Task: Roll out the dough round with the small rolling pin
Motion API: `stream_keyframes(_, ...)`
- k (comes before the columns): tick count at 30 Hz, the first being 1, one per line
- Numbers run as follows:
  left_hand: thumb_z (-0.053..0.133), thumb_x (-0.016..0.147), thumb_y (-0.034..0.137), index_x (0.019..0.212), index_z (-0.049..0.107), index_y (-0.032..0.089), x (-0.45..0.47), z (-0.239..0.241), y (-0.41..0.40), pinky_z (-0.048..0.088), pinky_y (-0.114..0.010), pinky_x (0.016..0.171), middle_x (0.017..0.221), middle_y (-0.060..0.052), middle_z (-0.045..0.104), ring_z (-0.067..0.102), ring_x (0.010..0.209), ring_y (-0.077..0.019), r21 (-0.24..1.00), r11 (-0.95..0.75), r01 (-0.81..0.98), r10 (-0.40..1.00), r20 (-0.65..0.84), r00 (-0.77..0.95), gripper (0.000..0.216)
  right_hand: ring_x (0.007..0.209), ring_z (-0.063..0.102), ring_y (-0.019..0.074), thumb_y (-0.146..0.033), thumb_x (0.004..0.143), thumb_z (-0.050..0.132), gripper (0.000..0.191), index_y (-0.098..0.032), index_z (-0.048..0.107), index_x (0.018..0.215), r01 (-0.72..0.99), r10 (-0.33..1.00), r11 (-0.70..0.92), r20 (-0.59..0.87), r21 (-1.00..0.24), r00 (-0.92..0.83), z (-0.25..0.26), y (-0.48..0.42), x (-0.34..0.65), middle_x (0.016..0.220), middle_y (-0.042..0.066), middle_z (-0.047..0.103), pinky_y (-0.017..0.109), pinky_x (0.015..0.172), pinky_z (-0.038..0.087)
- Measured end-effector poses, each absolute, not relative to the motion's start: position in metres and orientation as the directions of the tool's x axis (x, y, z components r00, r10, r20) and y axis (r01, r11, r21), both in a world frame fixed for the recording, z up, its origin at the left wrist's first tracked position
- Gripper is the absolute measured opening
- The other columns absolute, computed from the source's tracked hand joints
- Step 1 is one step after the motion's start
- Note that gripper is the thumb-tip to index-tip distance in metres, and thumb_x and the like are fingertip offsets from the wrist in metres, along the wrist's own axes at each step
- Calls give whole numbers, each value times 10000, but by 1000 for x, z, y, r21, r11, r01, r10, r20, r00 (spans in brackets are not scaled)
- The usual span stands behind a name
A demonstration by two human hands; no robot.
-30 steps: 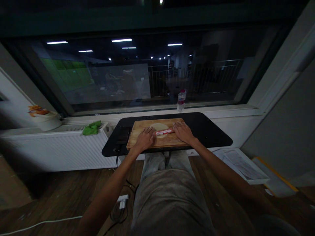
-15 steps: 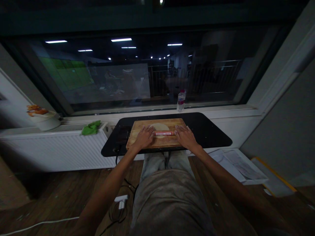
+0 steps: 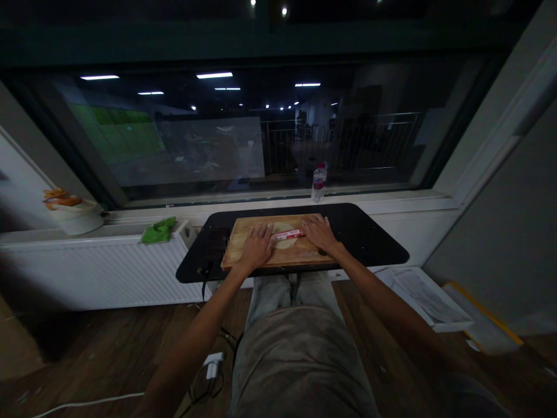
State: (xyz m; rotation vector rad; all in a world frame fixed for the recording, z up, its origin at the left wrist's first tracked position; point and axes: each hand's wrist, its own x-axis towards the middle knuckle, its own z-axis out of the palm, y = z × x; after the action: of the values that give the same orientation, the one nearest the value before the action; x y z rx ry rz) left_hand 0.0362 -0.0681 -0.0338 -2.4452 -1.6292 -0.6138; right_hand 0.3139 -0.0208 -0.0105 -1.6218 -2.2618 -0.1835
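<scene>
A rolling pin with a red-and-white printed label lies across a round, flat sheet of dough. It is slightly slanted, its right end farther from me. My left hand rests on its left end and my right hand on its right end, fingers extended over the pin and hiding both ends. The dough shows beyond and on the near side of the pin. Beneath everything is a wooden cutting board, set on a black tabletop.
A water bottle stands on the windowsill behind the table. At the left, a green cloth and a white container sit on the radiator. A white power adapter with cables lies on the floor, and a white tray is at the right.
The rolling pin has turned from nearly level to slanted. My right hand has moved away from me and a little left; my left hand has stayed nearly in place. The view has tilted slightly upward.
</scene>
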Motion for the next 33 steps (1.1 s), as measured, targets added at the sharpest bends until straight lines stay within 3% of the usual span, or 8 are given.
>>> stream_keyframes(3, 363, 1182, 298, 1574, 636, 133, 32, -32, -78, 349, -541, 1402, 1667, -198, 644, 494, 1657, -339, 117, -451, 885, 841, 389, 377, 505, 1591, 514, 363, -311, 1201, 341, 513, -167, 777, 1429, 944, 911, 323, 293, -71, -290, -3, 0, 305, 1597, 173, 704, 643, 1344, 360)
stream_keyframes(7, 474, 1173, 336, 1415, 745, 238, 27, -20, -86, 414, -545, 1355, 1530, -131, 754, 539, 1614, -329, 130, -486, 864, 834, 365, 414, 376, 1530, 588, 360, -288, 1197, 389, 466, -175, 826, 1312, 924, 903, 380, 234, -47, -360, 5, 23, 291, 1513, 183, 752, 635, 1352, 341)
stream_keyframes(11, 552, 1141, 336, 1343, 796, 225, 29, -3, -89, 462, -576, 1294, 1589, -157, 713, 607, 1532, -373, 130, -388, 912, 886, 325, 331, 335, 1509, 616, 282, -265, 1209, 428, 409, -220, 803, 1364, 881, 867, 465, 250, -91, -432, 5, 33, 278, 1516, 128, 762, 563, 1391, 280)
stream_keyframes(14, 558, 1127, 304, 1301, 819, 195, 29, 8, -89, 516, -490, 1219, 1457, -188, 780, 707, 1394, -358, 149, -286, 947, 934, 263, 241, 332, 1470, 629, 266, -289, 1210, 456, 391, -207, 786, 1404, 841, 820, 531, 313, -101, -480, 0, 30, 277, 1504, 122, 770, 533, 1377, 295)
stream_keyframes(18, 421, 1196, 438, 1346, 813, 217, 25, 15, -89, 561, -377, 1108, 1330, -163, 839, 779, 1269, -310, 250, -233, 940, 968, 156, 199, 474, 1407, 644, 291, -363, 1178, 560, 354, -224, 801, 1397, 762, 751, 631, 365, -149, -550, -8, 19, 289, 1470, 116, 785, 491, 1277, 418)
stream_keyframes(23, 313, 1211, 514, 1578, 696, 236, 15, 10, -82, 509, -413, 1230, 1542, -148, 758, 699, 1463, -328, 330, -267, 905, 963, 127, 238, 599, 1398, 646, 312, -480, 1135, 659, 406, -208, 790, 1405, 695, 717, 686, 359, -214, -597, -9, 12, 302, 1501, 145, 752, 479, 1234, 456)
stream_keyframes(29, 277, 1196, 574, 1643, 627, 136, 8, 6, -51, 441, -403, 1316, 1669, -171, 654, 608, 1578, -330, 443, -297, 846, 953, 78, 294, 717, 1454, 648, 332, -499, 1156, 628, 428, -215, 778, 1440, 767, 780, 610, 325, -199, -535, -10, 6, 295, 1533, 151, 748, 488, 1269, 434)
stream_keyframes(33, 309, 1184, 622, 1548, 713, 179, 1, 8, -23, 496, -387, 1266, 1558, -128, 752, 705, 1462, -315, 426, -323, 845, 944, 76, 322, 701, 1460, 657, 349, -509, 1184, 571, 477, -211, 745, 1513, 838, 831, 526, 300, -147, -469, -7, -11, 286, 1529, 165, 757, 507, 1293, 409)
